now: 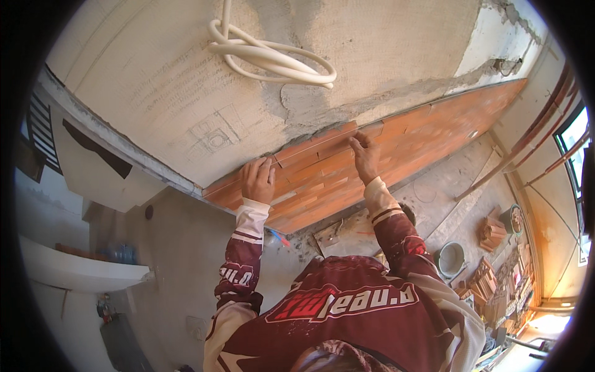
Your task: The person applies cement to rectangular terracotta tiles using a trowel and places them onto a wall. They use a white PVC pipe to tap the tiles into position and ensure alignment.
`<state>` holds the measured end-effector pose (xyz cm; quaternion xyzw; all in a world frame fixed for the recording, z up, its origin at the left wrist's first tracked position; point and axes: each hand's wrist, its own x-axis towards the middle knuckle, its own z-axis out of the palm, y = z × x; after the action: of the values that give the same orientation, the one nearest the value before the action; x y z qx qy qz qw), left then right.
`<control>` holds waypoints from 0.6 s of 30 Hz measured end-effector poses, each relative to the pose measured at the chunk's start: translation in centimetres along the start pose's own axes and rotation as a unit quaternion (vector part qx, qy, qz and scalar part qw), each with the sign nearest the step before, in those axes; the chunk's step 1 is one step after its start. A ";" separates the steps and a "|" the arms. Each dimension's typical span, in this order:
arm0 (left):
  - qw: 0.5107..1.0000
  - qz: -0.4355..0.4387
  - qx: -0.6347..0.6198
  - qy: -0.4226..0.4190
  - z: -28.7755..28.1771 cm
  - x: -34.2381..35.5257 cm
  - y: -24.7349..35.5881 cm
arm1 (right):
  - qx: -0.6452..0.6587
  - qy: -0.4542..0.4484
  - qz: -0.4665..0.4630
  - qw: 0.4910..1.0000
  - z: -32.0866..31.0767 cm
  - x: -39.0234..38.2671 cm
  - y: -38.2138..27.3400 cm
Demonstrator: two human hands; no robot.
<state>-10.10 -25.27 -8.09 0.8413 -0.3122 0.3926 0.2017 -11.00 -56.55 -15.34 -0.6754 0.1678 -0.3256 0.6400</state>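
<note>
Resting left hand (258,180) and right hand (365,155), both half-curled, well apart at the top row of brick strips (316,145), running lengthwise along the wall, slanting up rightward, edging open bare plaster (384,74) above; cannot tell if gripping.

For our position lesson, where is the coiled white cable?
Head view: the white cable hangs at upper centre, by the wall, above the left hand.

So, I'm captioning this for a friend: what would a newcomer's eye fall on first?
Probably the orange brickwork, slanting across the middle, with the left hand and right hand near its upper edge. The white cable looped at the top stands out too. Then comes the maroon shirt at bottom centre.
</note>
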 end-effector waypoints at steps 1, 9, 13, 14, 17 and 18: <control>1.000 -0.004 0.006 -0.006 -0.1 0.1 0.2 | -0.008 0.006 -0.006 1.000 0.2 -0.2 -0.3; 0.998 -0.059 0.032 -0.011 0.8 1.0 1.2 | -0.098 0.047 -0.058 0.992 1.0 -1.7 -2.2; 0.997 -0.060 0.052 -0.019 0.9 1.2 1.1 | -0.088 0.064 -0.083 0.991 1.6 -1.7 -2.5; 0.997 -0.058 0.051 -0.019 0.9 1.2 1.1 | -0.087 0.072 -0.086 0.990 1.7 -1.6 -2.4; 0.997 -0.055 0.052 -0.016 1.2 1.1 1.0 | -0.102 0.080 -0.095 0.987 1.8 -1.7 -2.4; 0.997 -0.054 0.053 -0.015 1.2 1.0 0.9 | -0.101 0.082 -0.102 0.986 1.8 -1.8 -2.4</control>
<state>-9.59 -27.04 -7.99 0.8721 -0.2481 0.3845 0.1735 -11.57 -53.77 -13.35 -0.7210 0.1822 -0.4248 0.5163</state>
